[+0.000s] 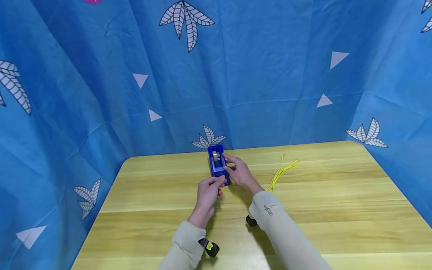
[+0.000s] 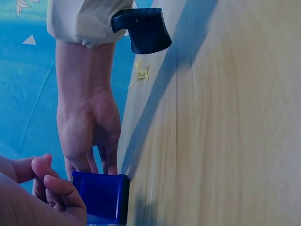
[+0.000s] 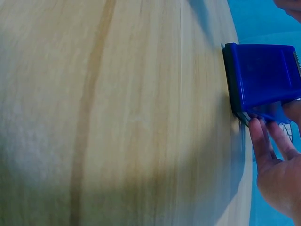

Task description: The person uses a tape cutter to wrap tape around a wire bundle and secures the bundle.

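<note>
A blue tape dispenser (image 1: 226, 178) with a tape roll (image 1: 215, 156) in it stands at the table's far edge. My right hand (image 1: 241, 175) holds it by its right side; in the right wrist view the right hand's fingers (image 3: 277, 141) lie along the lower side of the dispenser (image 3: 263, 73). At the near, cutter end is my left hand (image 1: 207, 191), thumb and forefinger pinched together on what seems the tape's end. The left wrist view shows this pinch of the left hand (image 2: 42, 197) beside the dispenser (image 2: 101, 197); the clear tape itself is hard to make out.
A loose bundle of yellow strings (image 1: 281, 173) lies on the wooden table (image 1: 342, 209), right of the right hand. A blue patterned curtain (image 1: 263, 62) hangs right behind the table and along its sides. Black wrist cameras (image 1: 212, 250) hang under both sleeves.
</note>
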### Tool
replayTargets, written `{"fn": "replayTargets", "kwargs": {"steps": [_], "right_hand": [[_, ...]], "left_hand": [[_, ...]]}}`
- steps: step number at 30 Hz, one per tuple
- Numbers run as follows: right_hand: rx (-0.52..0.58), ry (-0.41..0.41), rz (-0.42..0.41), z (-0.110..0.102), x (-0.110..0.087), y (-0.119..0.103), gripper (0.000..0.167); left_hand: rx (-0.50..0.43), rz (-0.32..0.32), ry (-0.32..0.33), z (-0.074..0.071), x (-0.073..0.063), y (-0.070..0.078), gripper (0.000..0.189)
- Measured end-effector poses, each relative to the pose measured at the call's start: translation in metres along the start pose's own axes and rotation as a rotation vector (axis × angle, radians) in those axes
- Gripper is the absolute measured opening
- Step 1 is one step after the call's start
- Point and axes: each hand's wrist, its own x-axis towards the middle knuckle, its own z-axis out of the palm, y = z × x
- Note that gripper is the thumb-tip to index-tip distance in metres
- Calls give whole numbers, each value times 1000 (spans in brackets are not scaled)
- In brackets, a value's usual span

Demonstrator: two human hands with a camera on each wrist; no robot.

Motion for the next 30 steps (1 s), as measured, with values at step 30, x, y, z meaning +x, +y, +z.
{"fn": "replayTargets", "kwargs": {"steps": [30], "right_hand": [[22, 4, 2, 0, -3, -3, 54]], "left_hand": [[-11, 9, -27, 0, -32, -6, 31]]}}
